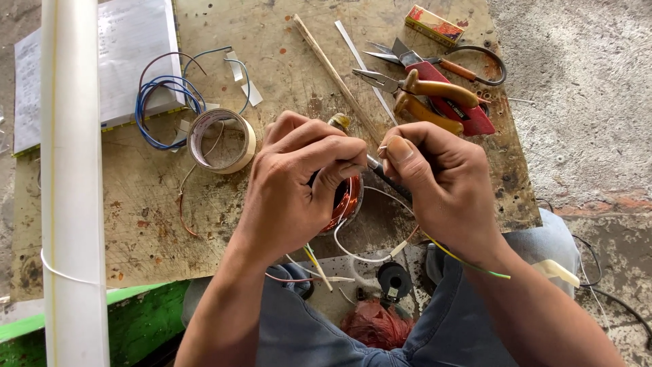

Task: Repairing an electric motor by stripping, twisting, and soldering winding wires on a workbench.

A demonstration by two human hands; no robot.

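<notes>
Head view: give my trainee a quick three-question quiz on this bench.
1. True or false: the left hand grips a copper-wound coil.
2. Which lies nearest the blue wire loop? A) tape roll B) pliers C) small box
3. What does the right hand pinch at its fingertips?

Key: 1 true; 2 A; 3 a thin wire end, held between both hands.

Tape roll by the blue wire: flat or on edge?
Flat. The tape roll lies on the board; its open ring faces up, board visible through the hole.
</notes>
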